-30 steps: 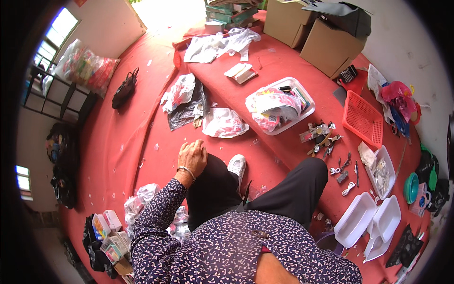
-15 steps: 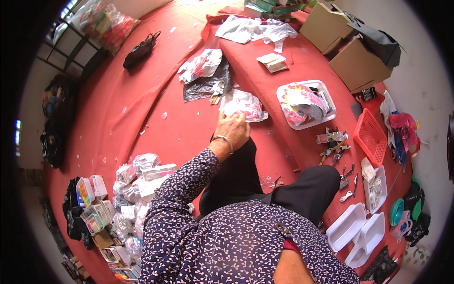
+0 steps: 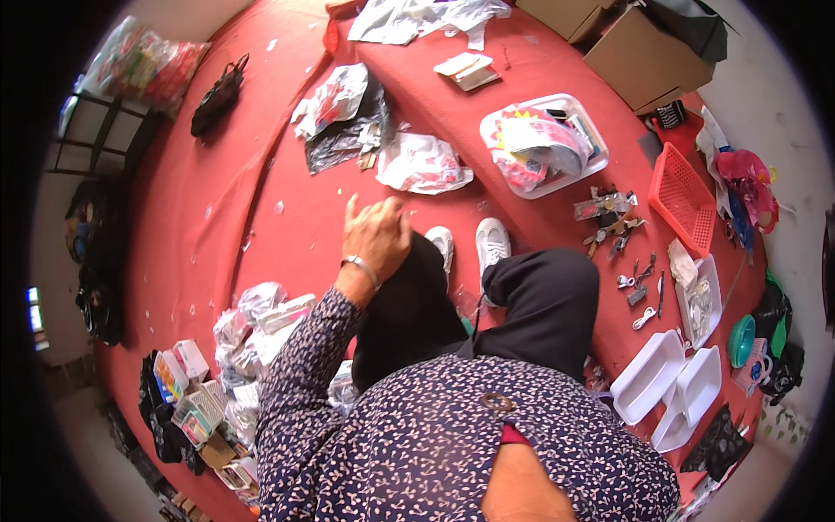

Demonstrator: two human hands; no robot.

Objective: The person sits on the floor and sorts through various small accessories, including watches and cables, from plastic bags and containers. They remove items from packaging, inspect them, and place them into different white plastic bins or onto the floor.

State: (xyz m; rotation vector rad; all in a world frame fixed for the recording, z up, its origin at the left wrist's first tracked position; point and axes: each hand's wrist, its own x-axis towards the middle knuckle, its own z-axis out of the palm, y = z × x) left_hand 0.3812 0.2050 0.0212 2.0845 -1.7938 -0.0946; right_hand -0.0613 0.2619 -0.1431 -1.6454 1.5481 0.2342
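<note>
My left hand (image 3: 378, 237), with a bracelet (image 3: 361, 266) at its wrist, is above my left knee, with its back up. Its fingers are loosely bent and apart, one sticking out, and nothing shows in them. Just beyond it, not touching, lies a white plastic bag with red print (image 3: 424, 163) on the red floor covering (image 3: 300, 235). Behind that bag, a black plastic bag (image 3: 335, 148) is spread out with a crumpled white bag (image 3: 339, 97) on it. My right hand is out of view.
A white basin (image 3: 600, 161) with packets stands at the right, near a red basket (image 3: 683, 204). Small tools (image 3: 642, 283) and white trays (image 3: 648, 374) lie closer. Bagged goods (image 3: 261, 326) are heaped at the left. Cardboard boxes (image 3: 648, 56) stand at the far right.
My left hand has drawn back and left from the white bag, which stays on the floor. My view has shifted, and my white shoes now show between my knees.
</note>
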